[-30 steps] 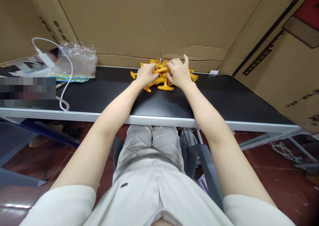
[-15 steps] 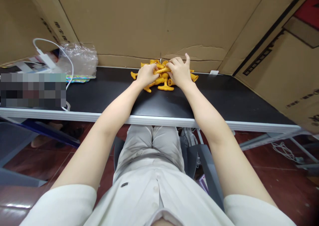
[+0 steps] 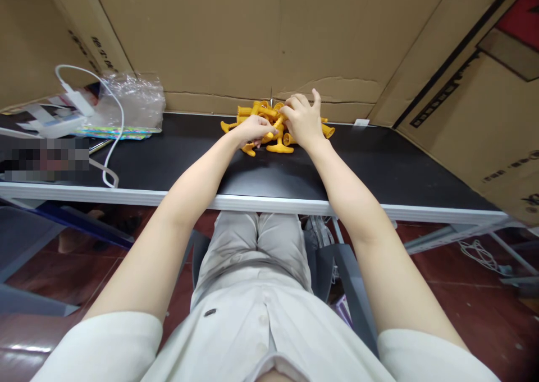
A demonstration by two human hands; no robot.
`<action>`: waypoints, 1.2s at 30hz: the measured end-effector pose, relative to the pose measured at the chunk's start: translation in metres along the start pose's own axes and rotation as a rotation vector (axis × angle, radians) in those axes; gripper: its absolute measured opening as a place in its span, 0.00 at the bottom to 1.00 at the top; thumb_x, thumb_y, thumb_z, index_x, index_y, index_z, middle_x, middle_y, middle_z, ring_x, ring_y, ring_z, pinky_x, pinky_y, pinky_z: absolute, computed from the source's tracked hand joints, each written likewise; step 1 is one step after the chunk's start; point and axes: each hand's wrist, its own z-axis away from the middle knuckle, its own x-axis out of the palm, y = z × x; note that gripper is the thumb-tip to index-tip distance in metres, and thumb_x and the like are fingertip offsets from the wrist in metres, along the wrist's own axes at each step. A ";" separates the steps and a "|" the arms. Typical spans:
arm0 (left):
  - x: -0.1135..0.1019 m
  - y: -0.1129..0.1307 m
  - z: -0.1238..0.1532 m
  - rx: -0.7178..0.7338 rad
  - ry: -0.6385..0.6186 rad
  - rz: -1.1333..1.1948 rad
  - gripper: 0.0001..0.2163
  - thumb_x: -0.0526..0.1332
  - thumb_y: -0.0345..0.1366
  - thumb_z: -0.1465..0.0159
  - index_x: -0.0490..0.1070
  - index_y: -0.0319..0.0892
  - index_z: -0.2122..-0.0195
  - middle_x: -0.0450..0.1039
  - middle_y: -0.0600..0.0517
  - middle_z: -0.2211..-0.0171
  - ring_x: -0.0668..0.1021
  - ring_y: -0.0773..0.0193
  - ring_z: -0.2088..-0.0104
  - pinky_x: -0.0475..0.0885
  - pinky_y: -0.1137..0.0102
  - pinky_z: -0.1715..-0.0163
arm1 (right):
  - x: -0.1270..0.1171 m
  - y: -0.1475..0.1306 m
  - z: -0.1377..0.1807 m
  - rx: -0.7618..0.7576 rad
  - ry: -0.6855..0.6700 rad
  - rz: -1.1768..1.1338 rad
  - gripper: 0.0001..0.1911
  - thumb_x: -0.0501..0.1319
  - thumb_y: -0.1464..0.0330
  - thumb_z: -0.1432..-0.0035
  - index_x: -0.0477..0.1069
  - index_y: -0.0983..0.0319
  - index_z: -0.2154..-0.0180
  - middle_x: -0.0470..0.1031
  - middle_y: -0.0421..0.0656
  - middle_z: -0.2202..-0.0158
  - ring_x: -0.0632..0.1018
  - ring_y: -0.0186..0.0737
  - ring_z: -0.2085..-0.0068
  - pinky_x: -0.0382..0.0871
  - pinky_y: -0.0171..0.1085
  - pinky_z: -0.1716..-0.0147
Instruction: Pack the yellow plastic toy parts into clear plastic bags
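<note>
A pile of yellow plastic T-handled tools and tubular pieces (image 3: 279,146) lies on the black table against the cardboard wall; a thin metal spike (image 3: 272,97) points up from it. My left hand (image 3: 251,129) is closed, thumb and fingers pinching the near end of a ribbed yellow plastic piece (image 3: 278,124). The piece slants up toward my right hand (image 3: 304,118), whose thumb and forefinger grip its far end while the little finger sticks up. The fingertips of my right hand are partly hidden, and I cannot make out the exact kind of piece.
Left on the black table (image 3: 177,152) are a crumpled clear plastic bag (image 3: 137,99), a white cable (image 3: 122,110) with a white plug and colourful packets. A small white tag (image 3: 361,122) sits at the back right. Cardboard (image 3: 219,40) walls the back and right.
My left hand has turned and come slightly nearer to me, tilting the ribbed yellow piece downward. My right hand has stayed nearly still. The blurred item at far left has shifted.
</note>
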 end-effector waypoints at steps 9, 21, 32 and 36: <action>-0.003 -0.003 -0.006 -0.107 -0.098 0.307 0.16 0.67 0.30 0.34 0.65 0.43 0.77 0.52 0.63 0.88 0.56 0.75 0.89 0.58 0.78 0.83 | -0.001 0.001 0.000 0.015 0.042 -0.039 0.27 0.44 0.74 0.25 0.80 0.57 0.44 0.79 0.51 0.37 0.72 0.57 0.29 0.50 0.72 0.22; -0.009 -0.008 -0.016 -0.200 -0.258 0.489 0.17 0.63 0.37 0.29 0.67 0.43 0.76 0.49 0.63 0.90 0.53 0.73 0.91 0.62 0.78 0.84 | 0.007 0.002 -0.002 0.048 0.080 -0.051 0.22 0.46 0.72 0.24 0.75 0.60 0.41 0.79 0.55 0.38 0.73 0.58 0.30 0.49 0.71 0.22; -0.004 -0.003 -0.011 -0.197 -0.198 0.530 0.19 0.65 0.37 0.31 0.60 0.46 0.78 0.48 0.63 0.90 0.53 0.73 0.91 0.62 0.78 0.86 | 0.004 0.005 -0.001 0.079 0.052 -0.073 0.21 0.51 0.70 0.29 0.73 0.61 0.40 0.80 0.58 0.40 0.76 0.61 0.33 0.54 0.70 0.24; -0.005 -0.003 -0.012 -0.173 -0.183 0.535 0.17 0.64 0.38 0.31 0.64 0.45 0.77 0.47 0.63 0.90 0.53 0.73 0.91 0.61 0.78 0.86 | 0.000 0.005 0.001 0.065 0.031 -0.106 0.22 0.50 0.71 0.28 0.73 0.59 0.39 0.79 0.57 0.35 0.73 0.59 0.29 0.51 0.70 0.23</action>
